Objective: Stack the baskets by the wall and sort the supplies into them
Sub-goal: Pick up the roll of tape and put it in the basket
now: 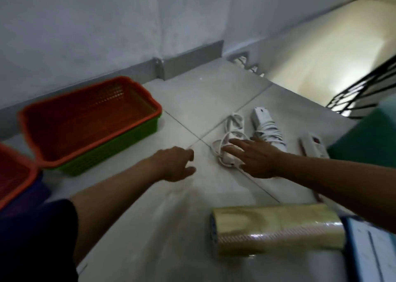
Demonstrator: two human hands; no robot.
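An orange basket (64,119) sits nested in a green basket (111,153) by the wall at left. A second orange basket (15,174) rests in a purple one (36,194) at the far left edge. On the tiled floor lie three white power strips: one with a coiled cord (232,132), one wrapped in its cord (267,129), one with a red switch (312,147). My right hand (257,157) lies flat with fingers spread on the near end of the coiled strip. My left hand (175,164) hovers empty, fingers loosely curled, left of it.
A pack of clear tape rolls (276,228) lies on the floor in front. A blue-edged white box (372,249) sits at the bottom right, a teal object (368,140) at right. A stairwell with a black railing (364,89) drops off at the upper right.
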